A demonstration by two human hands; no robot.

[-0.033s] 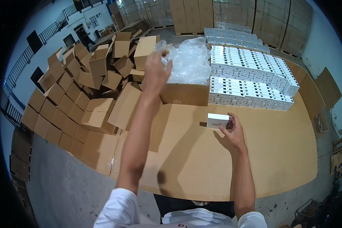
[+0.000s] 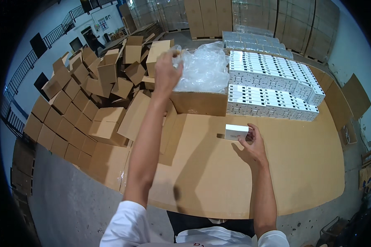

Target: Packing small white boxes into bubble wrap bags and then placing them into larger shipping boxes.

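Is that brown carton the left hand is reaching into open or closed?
Open. The carton has no flaps over its top, and crumpled clear plastic bags bulge out above its rim, where the left hand grasps them.

A small white box [image 2: 236, 132] rests on the cardboard-covered worktop [image 2: 301, 164], held by the right hand [image 2: 253, 144]. Behind it stand rows of white cartons [image 2: 272, 88], an open brown carton [image 2: 200, 103] filled with clear plastic bags [image 2: 202, 68], and, left, piled empty brown boxes [image 2: 90, 94].

2 hands [image 2: 165, 74], 1 loose white box [image 2: 236, 132], 1 plastic-filled carton [image 2: 198, 102], many empties [image 2: 86, 94].
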